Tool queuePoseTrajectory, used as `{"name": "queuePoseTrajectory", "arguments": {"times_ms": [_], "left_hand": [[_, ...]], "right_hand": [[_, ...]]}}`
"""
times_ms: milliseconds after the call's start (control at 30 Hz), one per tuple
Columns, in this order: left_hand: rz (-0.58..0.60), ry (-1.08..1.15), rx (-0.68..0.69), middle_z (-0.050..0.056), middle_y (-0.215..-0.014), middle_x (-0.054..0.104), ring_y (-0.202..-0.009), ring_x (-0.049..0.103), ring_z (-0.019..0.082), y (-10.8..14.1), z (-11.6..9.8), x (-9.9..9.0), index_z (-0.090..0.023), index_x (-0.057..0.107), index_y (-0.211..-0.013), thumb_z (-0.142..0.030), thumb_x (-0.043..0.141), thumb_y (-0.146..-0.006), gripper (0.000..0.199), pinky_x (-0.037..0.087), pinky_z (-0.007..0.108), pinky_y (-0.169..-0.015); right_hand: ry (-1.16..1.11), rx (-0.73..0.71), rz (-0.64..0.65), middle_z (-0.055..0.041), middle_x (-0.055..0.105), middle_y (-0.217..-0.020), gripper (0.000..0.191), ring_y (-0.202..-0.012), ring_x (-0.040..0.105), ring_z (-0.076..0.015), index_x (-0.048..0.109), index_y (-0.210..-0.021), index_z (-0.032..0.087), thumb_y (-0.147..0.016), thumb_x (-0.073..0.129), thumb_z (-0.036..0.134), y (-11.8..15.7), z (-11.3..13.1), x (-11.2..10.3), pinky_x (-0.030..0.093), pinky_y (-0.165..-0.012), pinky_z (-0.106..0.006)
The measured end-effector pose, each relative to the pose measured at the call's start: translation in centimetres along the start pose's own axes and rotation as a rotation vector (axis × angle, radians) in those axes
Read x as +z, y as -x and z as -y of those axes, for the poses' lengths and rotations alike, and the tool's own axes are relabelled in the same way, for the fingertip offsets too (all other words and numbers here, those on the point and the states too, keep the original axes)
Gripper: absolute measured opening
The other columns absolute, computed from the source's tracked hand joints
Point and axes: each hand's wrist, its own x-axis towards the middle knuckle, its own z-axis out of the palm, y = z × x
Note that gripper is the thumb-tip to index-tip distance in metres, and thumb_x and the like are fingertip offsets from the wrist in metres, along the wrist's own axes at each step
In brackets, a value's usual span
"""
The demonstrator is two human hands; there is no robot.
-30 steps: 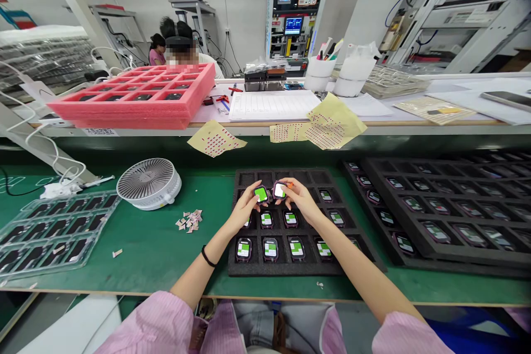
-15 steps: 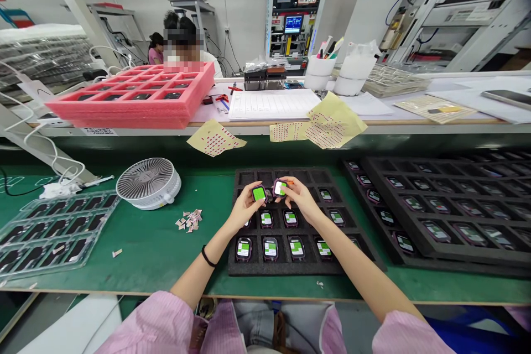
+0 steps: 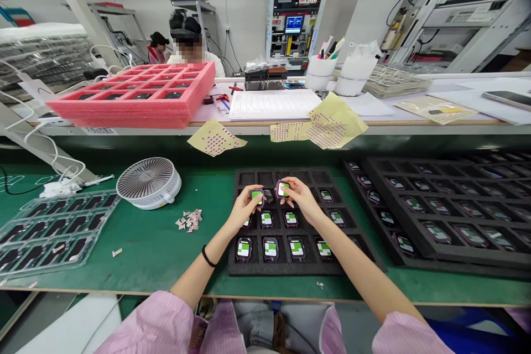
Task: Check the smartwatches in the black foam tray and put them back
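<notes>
The left hand [image 3: 248, 206] grips a purple-framed device [image 3: 257, 195] and the right hand [image 3: 300, 198] grips a second device [image 3: 282, 189], both by the edges, just above a black foam tray [image 3: 309, 178]. Holding by edges keeps the green-marked faces clean.

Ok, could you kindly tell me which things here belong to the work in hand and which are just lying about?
In use: purple-cased device in left hand; purple-cased device in right hand; black foam tray.
Lying about: desk fan; paper scraps; clear plastic tray.
</notes>
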Motion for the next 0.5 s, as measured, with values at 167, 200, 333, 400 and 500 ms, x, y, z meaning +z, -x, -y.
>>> {"name": "queuePoseTrajectory", "arguments": {"times_ms": [167, 200, 333, 400, 500], "left_hand": [[0.002, 0.002, -0.002, 0.003, -0.082, 0.063, -0.054, 0.051, 0.007, 0.01, 0.05, -0.1, -0.016, 0.055, -0.111, -0.049, 0.063, -0.078, 0.047, 0.037, 0.019, -0.046], [0.006, 0.002, -0.002, 0.003, -0.082, 0.063, -0.054, 0.051, 0.007, 0.01, 0.03, -0.12, -0.016, 0.055, -0.112, -0.048, 0.062, -0.078, 0.047, 0.038, 0.019, -0.046], [0.008, 0.005, -0.003, 0.004, -0.083, 0.063, -0.054, 0.052, 0.008, -0.01, -0.03, -0.18, -0.016, 0.055, -0.111, -0.047, 0.062, -0.078, 0.046, 0.038, 0.019, -0.046], [0.001, 0.007, -0.006, 0.003, -0.083, 0.063, -0.054, 0.052, 0.008, -0.03, -0.02, -0.17, -0.016, 0.055, -0.111, -0.047, 0.063, -0.077, 0.046, 0.038, 0.019, -0.046], [-0.001, 0.01, -0.008, 0.003, -0.082, 0.064, -0.054, 0.053, 0.008, -0.05, 0.03, -0.14, -0.017, 0.056, -0.11, -0.048, 0.063, -0.077, 0.046, 0.038, 0.019, -0.045]], "right_hand": [[-0.016, -0.009, 0.017, -0.0018, 0.062, -0.088, 0.049, -0.058, 0.064, -0.0139, 0.052, -0.098, 0.022, -0.06, 0.08, 0.032, -0.07, -0.2, 0.05, 0.032, -0.036, -0.018], [-0.015, -0.007, 0.012, -0.0018, 0.062, -0.087, 0.05, -0.058, 0.063, -0.0137, 0.052, -0.099, 0.022, -0.059, 0.081, 0.031, -0.09, -0.22, 0.05, 0.032, -0.036, -0.018], [-0.008, -0.004, -0.016, 0.0, 0.061, -0.082, 0.05, -0.052, 0.059, -0.0109, 0.053, -0.097, 0.021, -0.057, 0.082, 0.032, -0.2, -0.3, -0.04, 0.03, -0.035, -0.018], [-0.008, -0.005, -0.044, 0.0013, 0.061, -0.078, 0.046, -0.048, 0.056, -0.0088, 0.055, -0.094, 0.02, -0.059, 0.081, 0.034, -0.25, -0.29, -0.13, 0.028, -0.035, -0.018], [-0.007, 0.017, -0.084, 0.0022, 0.061, -0.073, 0.039, -0.042, 0.051, -0.0071, 0.056, -0.09, 0.019, -0.064, 0.077, 0.039, -0.22, -0.16, -0.26, 0.025, -0.035, -0.019]]}}
